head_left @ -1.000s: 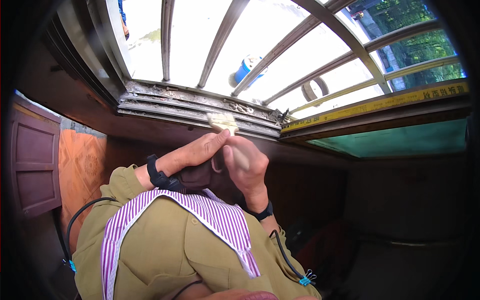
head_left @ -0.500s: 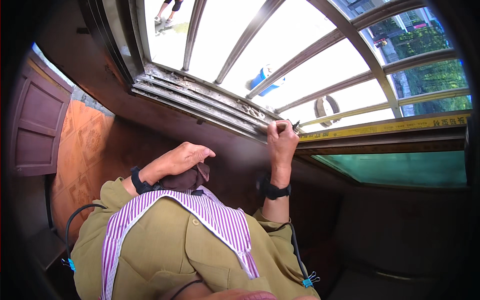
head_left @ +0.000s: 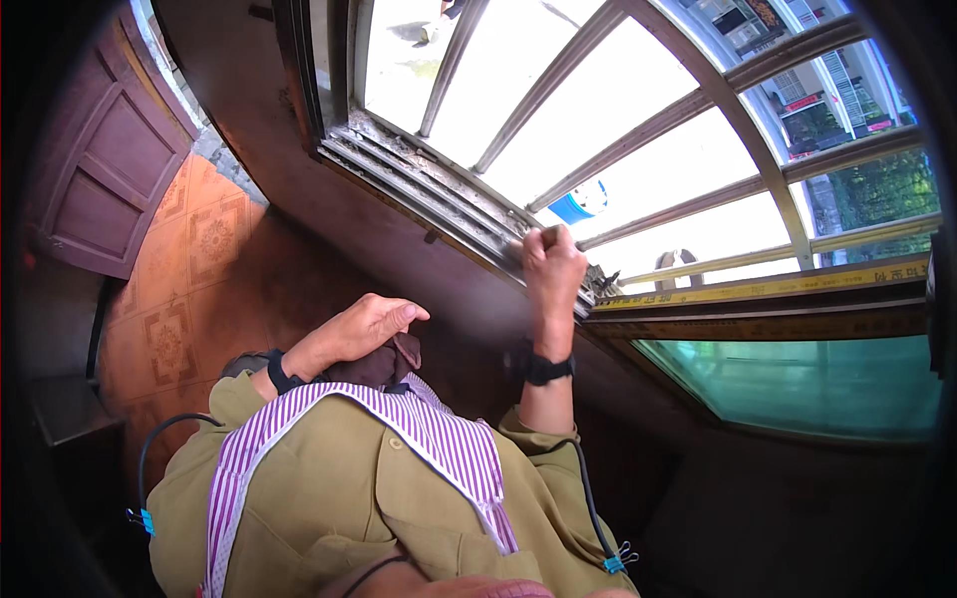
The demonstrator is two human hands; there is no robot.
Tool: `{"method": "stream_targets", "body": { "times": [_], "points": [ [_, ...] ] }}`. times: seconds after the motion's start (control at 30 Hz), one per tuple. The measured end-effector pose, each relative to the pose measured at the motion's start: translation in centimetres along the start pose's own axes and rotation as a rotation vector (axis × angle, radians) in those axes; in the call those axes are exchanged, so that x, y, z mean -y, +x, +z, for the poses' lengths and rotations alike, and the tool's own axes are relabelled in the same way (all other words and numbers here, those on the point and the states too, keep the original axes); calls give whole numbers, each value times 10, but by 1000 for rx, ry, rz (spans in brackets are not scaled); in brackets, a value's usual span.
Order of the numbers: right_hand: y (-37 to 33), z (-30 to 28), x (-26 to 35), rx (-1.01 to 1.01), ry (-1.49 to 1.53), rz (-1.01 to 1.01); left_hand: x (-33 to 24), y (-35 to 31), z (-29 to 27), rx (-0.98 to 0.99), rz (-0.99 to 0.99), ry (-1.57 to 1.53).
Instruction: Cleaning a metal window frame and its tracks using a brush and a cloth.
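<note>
Head view, clock positions taken from the centre of the view. The right hand, near 2 o'clock, is clenched at the window track, which runs from 11 to 3 o'clock. A blurred sliver at the 9 o'clock edge of the fist is read as the brush, held over the rails. The left hand, just below 9 o'clock, is apart from the right, thumb extended; whether it grips the dark brown cloth beneath it cannot be told. A dark clump of debris lies at 3 o'clock, just beside the fist.

Step in hand, as judged: brushing the track near its corner. A further stroke would call for a firm grip, the brush aligned with the rails, and clearance from the window bars.

Differences: one second earlier, both hands met at the brush; now they are separated. Against the half-second frame, the right hand sits slightly farther from the corner, the left hand is nearly unchanged, and the purple door, between 9 and 10 o'clock, stands farther into view.
</note>
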State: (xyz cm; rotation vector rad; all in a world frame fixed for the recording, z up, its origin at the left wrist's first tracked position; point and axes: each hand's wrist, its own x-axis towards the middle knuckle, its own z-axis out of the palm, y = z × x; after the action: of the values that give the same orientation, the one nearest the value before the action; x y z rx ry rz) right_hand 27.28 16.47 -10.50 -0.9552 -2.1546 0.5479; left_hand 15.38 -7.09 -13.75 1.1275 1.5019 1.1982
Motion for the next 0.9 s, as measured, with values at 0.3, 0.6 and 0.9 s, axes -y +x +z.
{"method": "stream_targets", "body": {
  "times": [0.3,0.6,0.9],
  "points": [
    [7,-32,8,-68,17,125,6,-22,-41,-143,48,-38],
    [3,68,89,62,308,15,-2,-33,-69,-123,97,35],
    [18,-85,45,-11,365,382,12,-46,-79,-234,73,25]
  ]
}}
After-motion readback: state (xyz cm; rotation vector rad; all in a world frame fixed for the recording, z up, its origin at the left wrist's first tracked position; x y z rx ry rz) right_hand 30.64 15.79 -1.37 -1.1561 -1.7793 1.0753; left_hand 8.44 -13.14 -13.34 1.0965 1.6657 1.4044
